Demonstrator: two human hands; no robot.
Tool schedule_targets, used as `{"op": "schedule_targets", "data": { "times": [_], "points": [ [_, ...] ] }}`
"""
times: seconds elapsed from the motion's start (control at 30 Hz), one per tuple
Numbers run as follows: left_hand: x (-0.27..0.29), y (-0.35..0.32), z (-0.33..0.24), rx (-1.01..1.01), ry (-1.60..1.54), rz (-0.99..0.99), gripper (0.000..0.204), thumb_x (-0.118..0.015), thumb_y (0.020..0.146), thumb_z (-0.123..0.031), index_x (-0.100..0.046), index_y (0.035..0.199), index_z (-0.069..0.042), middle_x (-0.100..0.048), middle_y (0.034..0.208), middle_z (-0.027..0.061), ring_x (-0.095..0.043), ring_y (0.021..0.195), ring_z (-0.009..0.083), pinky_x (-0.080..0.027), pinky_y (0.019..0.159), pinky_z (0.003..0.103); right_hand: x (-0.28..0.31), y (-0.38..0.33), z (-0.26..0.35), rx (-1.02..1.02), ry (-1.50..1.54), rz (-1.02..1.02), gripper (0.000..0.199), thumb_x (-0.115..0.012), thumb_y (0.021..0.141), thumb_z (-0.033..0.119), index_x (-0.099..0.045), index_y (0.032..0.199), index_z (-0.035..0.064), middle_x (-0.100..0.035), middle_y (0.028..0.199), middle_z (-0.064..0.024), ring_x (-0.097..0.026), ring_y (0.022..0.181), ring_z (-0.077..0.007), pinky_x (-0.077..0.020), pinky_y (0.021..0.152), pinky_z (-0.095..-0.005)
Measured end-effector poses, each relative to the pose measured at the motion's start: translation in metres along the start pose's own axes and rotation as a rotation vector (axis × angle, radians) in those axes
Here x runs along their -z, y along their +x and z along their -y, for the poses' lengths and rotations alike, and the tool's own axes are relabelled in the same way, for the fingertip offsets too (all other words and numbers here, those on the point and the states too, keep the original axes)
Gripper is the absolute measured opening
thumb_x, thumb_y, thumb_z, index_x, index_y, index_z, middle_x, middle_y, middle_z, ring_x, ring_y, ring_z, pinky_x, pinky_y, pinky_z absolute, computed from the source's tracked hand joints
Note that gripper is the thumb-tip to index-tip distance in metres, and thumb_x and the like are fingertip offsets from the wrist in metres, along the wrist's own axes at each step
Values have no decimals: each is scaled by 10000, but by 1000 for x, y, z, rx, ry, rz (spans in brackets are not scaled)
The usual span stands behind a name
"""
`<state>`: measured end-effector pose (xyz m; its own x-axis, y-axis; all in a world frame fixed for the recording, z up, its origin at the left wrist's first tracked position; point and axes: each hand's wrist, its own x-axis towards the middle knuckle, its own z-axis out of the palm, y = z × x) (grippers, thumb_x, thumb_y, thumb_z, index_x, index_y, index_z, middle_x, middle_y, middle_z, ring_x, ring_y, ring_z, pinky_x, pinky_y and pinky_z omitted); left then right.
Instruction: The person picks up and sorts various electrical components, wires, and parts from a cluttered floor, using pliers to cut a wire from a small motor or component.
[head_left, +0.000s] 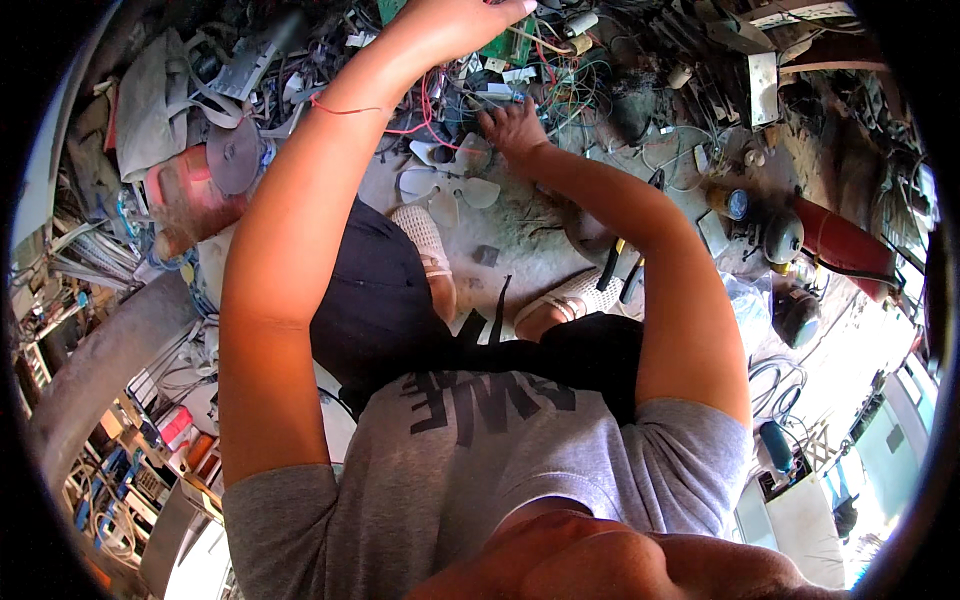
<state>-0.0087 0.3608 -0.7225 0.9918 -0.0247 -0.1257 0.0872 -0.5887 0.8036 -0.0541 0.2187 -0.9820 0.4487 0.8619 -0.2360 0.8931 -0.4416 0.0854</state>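
My left hand [455,28] reaches up to the top edge, where most of its fingers are cut off; one fingertip shows just above a green circuit board [507,47]. Whether it grips anything is hidden. Lower and to the right, my right hand [515,132] has its fingers spread over a tangle of thin wires [570,95] and small parts on the ground. Nothing shows held in it. A red wire [426,112] curves between the two arms. Below the right hand lie several pale, rounded plastic blades [480,192].
Yellow-and-black-handled pliers [612,265] rest by my right shoe [575,295]. A red container [180,188] and a grey disc [233,157] stand at left. To the right are a blue can [732,203] and a red cylinder [845,245]. Piled scrap lines the far side.
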Motion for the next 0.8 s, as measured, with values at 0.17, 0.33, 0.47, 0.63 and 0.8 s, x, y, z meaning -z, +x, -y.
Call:
{"op": "schedule_targets", "data": {
  "times": [0.17, 0.33, 0.47, 0.63, 0.8],
  "points": [
    [4, -3, -1, 45, 49, -26, 289, -605, 872, -232, -591, 1051, -5, -601, 785, 53, -526, 710, 106, -448, 650, 295, 16, 4, -29, 83, 180, 11, 398, -590, 770, 171, -549, 1165, 180, -552, 1138, -95, -577, 984, -283, -505, 772, -408],
    [4, 0, -2, 16, 43, -53, 255, -602, 876, -248, -624, 961, -8, -588, 689, 32, -504, 642, 83, -443, 595, 285, 5, 6, -69, 125, 493, -68, 250, -552, 832, 189, -592, 1068, 118, -629, 941, -144, -629, 854, -310, -502, 720, -429],
    [12, -6, -4, 155, -7, 20, 298, -588, 893, -279, -621, 994, -1, -609, 739, 21, -513, 676, 95, -449, 639, 290, 78, 5, -106, -62, 788, 86, 329, -594, 879, 239, -544, 1138, 43, -654, 896, -158, -635, 846, -297, -488, 751, -386],
    [-2, -1, 21, 17, -158, -26, 375, -575, 914, -301, -575, 1127, 8, -640, 974, 43, -546, 878, 114, -448, 809, 281, 111, 8, -140, 40, 1336, -311, 450, -538, 940, 212, -380, 1335, 63, -631, 1029, -37, -618, 934, -159, -494, 869, -275],
    [-9, 6, 10, -55, -266, 29, 392, -592, 907, -283, -546, 1176, -1, -622, 1070, 68, -542, 979, 134, -432, 882, 298, 181, 2, -137, -198, 1946, -332, 184, -546, 921, 132, -594, 1042, 1, -634, 918, -54, -590, 805, -126, -495, 690, -264]
  ]
}}
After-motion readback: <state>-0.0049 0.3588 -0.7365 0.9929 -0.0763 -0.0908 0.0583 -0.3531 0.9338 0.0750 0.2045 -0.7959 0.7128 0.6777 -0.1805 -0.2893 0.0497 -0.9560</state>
